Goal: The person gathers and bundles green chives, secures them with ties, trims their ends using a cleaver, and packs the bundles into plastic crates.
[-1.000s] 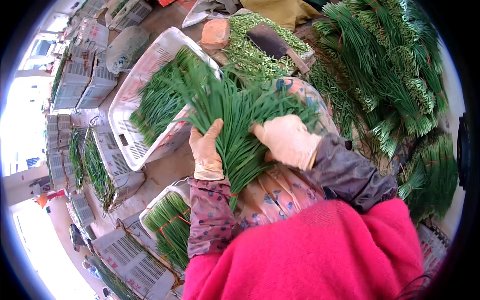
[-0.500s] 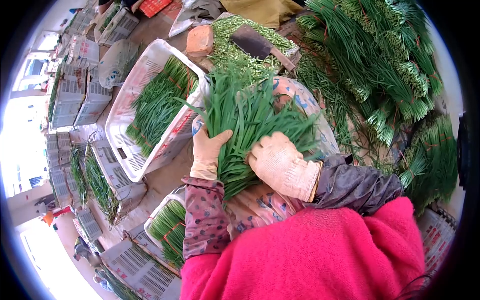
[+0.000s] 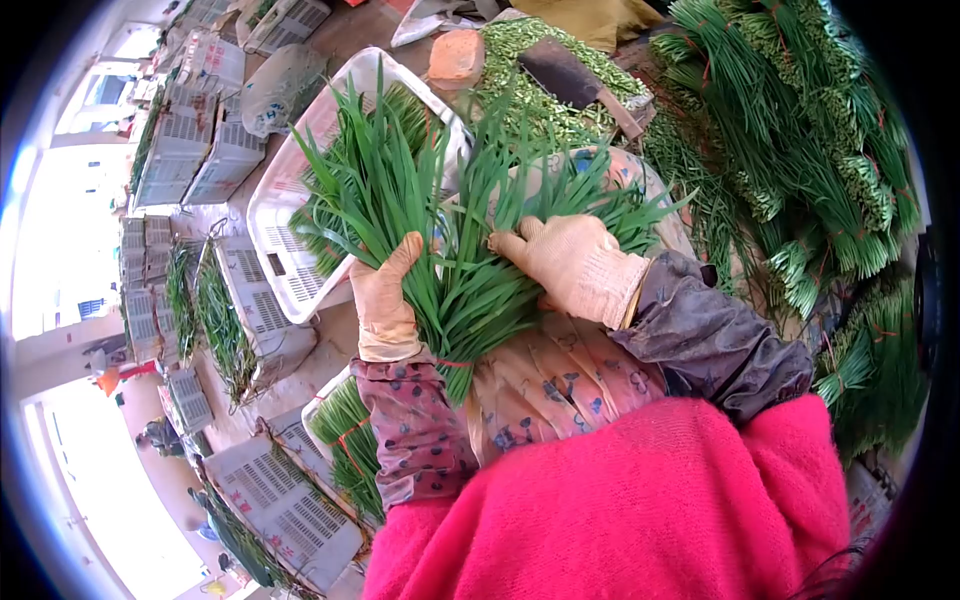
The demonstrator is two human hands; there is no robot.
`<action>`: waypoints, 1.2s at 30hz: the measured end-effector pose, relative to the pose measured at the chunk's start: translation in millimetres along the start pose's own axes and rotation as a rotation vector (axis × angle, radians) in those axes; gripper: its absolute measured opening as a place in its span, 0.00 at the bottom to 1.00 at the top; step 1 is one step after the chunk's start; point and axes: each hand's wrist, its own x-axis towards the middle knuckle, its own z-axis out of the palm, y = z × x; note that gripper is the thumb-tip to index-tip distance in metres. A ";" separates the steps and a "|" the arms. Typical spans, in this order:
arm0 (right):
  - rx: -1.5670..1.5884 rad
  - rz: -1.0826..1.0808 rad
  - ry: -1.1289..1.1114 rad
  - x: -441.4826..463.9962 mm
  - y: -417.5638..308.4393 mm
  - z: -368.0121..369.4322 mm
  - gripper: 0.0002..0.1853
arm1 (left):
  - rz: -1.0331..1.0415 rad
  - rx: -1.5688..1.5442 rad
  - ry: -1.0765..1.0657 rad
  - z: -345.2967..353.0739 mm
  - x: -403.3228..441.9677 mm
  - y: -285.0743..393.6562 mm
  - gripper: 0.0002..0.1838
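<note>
A large loose bunch of garlic chives (image 3: 475, 300) lies across my lap, its leaf tips fanned out away from me. My left hand (image 3: 385, 305), in a pale work glove, is wrapped round the left side of the bunch, thumb up over the leaves. From the right, my gloved right hand (image 3: 580, 265) grips into the leaves with its fingers partly hidden among them. A gap shows between the leaves on the left and those under my right hand. Near my left wrist a thin red band (image 3: 455, 364) crosses the bunch's lower end.
Beyond my left hand stands a white plastic crate (image 3: 290, 270) holding tied chives. A cleaver (image 3: 560, 72) lies on chopped trimmings, beside a brick (image 3: 456, 58). Tied bundles (image 3: 790, 150) are heaped at right. More crates (image 3: 285, 510) stand at left.
My left hand has moved left and down, carrying part of the leaves over the crate's edge. The leaves have spread wider apart. The view has shifted slightly.
</note>
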 end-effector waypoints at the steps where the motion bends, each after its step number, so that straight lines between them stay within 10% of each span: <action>1: -0.003 -0.005 0.001 2.5 1.7 0.8 0.38 | 0.005 -0.001 0.003 1.5 -1.6 1.9 0.16; 5: -0.087 0.001 0.152 7.3 17.8 2.9 0.32 | 0.068 0.351 -0.097 28.4 -18.7 -4.2 0.30; 7: 0.546 0.120 -0.009 2.9 46.4 34.3 0.27 | 0.266 0.665 -0.629 53.1 -34.1 -0.7 0.48; 11: 0.375 0.061 0.125 -29.5 65.5 55.3 0.19 | 0.403 0.595 -0.417 50.8 -36.6 16.2 0.65; 14: 0.005 -0.042 0.312 -49.5 67.3 62.6 0.16 | 0.224 0.550 -0.214 17.5 -29.5 23.9 0.68; 18: 0.043 0.007 0.430 -39.5 78.1 105.3 0.13 | 0.162 1.345 -0.549 -23.5 -41.1 -22.2 0.73; 21: -0.222 0.128 0.174 -39.6 71.6 96.0 0.11 | 0.180 1.546 -0.515 -6.9 -57.7 -23.1 0.71; 23: -0.226 0.038 -0.013 -42.8 67.6 52.1 0.13 | 0.245 1.584 -0.464 -4.6 -63.0 -17.1 0.67; 27: 0.483 -0.094 0.492 -45.9 82.8 65.2 0.20 | 0.790 1.803 -0.159 -3.6 -65.6 -4.2 0.60; 32: -0.226 0.666 0.057 -25.4 65.6 -42.6 0.29 | 0.246 2.073 -0.159 -3.3 -67.9 -40.4 0.64; 36: -0.055 0.376 0.648 -50.8 70.4 -43.2 0.27 | 0.325 2.117 -0.136 7.4 -80.6 -42.7 0.64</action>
